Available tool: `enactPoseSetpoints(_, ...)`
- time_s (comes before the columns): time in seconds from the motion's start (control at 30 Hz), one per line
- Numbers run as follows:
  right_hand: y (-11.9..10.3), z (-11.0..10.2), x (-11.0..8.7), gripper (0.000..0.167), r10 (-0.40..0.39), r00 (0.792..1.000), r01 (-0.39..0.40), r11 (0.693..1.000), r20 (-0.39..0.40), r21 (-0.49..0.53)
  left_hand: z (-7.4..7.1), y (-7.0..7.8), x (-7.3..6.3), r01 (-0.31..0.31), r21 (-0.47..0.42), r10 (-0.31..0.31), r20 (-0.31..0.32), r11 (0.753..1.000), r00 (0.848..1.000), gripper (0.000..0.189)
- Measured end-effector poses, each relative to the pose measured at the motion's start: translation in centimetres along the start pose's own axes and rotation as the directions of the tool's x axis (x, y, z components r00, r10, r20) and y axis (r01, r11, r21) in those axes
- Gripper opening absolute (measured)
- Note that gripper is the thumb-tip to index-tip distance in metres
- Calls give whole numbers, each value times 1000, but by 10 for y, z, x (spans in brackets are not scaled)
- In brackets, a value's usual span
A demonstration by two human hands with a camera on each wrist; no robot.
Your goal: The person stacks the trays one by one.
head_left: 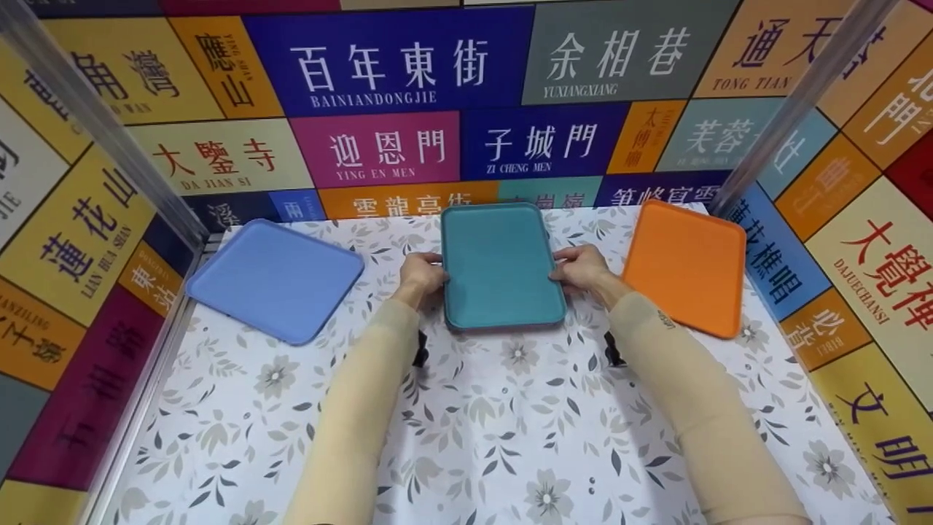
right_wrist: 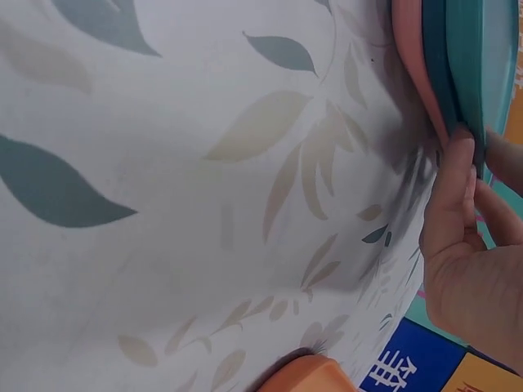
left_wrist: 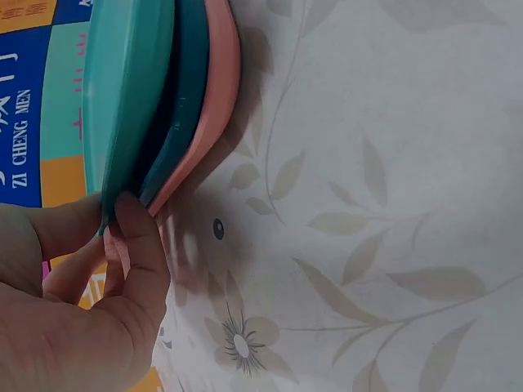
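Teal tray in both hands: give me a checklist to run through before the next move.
1. Left hand grip on the teal tray: ok, pinching its edge.
2. Right hand grip: ok, pinching the opposite edge.
3. Teal tray fully separated from the dark tray below: cannot tell; the left wrist view shows a gap, but not the whole rim.
4. Blue tray apart from the teal tray: ok.
5. Right sleeve off the orange tray: cannot tell; they overlap in the head view.

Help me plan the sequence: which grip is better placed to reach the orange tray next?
Probably the right grip: it holds the teal tray on the side nearest the orange tray; the left grip holds the opposite side. Both are occupied.
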State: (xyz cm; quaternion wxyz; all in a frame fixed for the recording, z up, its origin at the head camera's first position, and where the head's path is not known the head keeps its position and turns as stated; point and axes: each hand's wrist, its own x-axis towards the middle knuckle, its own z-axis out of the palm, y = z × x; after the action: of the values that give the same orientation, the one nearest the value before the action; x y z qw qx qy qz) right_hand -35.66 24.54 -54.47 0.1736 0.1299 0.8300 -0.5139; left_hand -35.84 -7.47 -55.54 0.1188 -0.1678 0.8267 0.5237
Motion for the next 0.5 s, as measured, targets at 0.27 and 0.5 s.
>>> enactPoseSetpoints(0.27, 3, 7, 6, 56, 2, 998, -8, 996, -71, -87, 5, -3, 4, 45, 20, -44, -52, 999, 998, 41)
enactPoseSetpoints(0.5, 0, 9, 3, 55, -12, 995, 3, 996, -101, -89, 17, -24, 43, 39, 65, -34, -84, 997, 996, 44)
